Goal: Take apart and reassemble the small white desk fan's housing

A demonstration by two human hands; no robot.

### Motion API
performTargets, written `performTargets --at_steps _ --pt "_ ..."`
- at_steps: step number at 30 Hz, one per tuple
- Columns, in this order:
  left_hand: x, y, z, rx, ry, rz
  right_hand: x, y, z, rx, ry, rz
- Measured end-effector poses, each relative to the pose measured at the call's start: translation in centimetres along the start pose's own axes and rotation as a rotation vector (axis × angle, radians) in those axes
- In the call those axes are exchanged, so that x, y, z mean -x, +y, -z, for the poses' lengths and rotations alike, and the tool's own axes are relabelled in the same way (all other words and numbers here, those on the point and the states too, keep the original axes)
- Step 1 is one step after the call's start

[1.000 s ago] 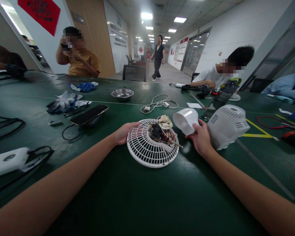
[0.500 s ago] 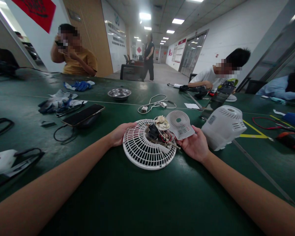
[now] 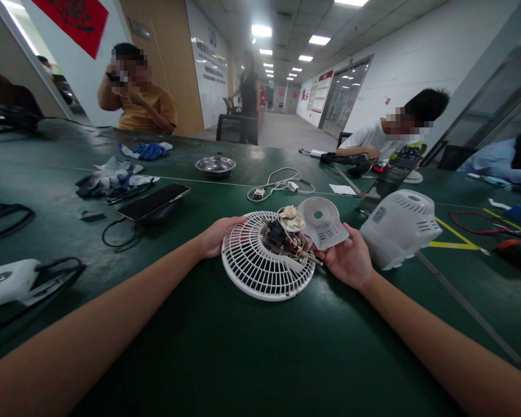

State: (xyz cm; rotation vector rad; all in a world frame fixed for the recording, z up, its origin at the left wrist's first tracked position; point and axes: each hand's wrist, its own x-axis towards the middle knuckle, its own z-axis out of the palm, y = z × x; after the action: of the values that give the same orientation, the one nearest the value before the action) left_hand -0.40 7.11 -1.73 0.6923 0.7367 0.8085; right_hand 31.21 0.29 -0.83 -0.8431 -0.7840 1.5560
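A round white fan grille (image 3: 260,272) is tilted over the green table, gripped at its left rim by my left hand (image 3: 219,236). On the grille sits a bare motor assembly (image 3: 280,236) with a black block, red and other wires and a cream-coloured lump on top. My right hand (image 3: 349,258) is closed around a pale perforated plastic cover (image 3: 322,223), beside the grille's right edge; some of its fingers are hidden under the cover and the motor parts. Just right of that hand stands a white vented plastic housing (image 3: 397,229).
Gloves (image 3: 113,176), a phone (image 3: 154,201) and a white device (image 3: 11,284) lie on the left. Farther back are a metal bowl (image 3: 216,166) and a white cable (image 3: 273,185). A dark bottle (image 3: 386,179) stands behind the housing. Other people sit across the table.
The whole view has shifted slightly, so things appear a little farther right. Both hands keep their holds on the grille and the cover. A person in the background has moved left.
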Motion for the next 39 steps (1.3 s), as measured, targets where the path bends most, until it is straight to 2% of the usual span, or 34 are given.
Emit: performTargets --at_steps 4,14,23,30,39 --pt "-0.08 0.0 0.09 -0.008 -0.009 -0.005 -0.08 0.07 0.16 0.032 -0.013 0.011" --pt "-0.08 -0.06 0.2 -0.007 -0.018 0.003 0.16 -0.06 -0.52 -0.036 0.051 -0.017" --pt "0.21 0.07 -0.28 -0.012 0.022 -0.001 0.12 -0.06 -0.47 -0.018 0.033 -0.001" --pt "0.13 0.03 -0.07 -0.013 0.016 0.001 0.15 0.05 -0.27 0.045 0.014 0.018" --pt "0.19 0.03 -0.44 -0.002 0.014 -0.001 -0.02 0.11 -0.26 0.017 0.027 0.012"
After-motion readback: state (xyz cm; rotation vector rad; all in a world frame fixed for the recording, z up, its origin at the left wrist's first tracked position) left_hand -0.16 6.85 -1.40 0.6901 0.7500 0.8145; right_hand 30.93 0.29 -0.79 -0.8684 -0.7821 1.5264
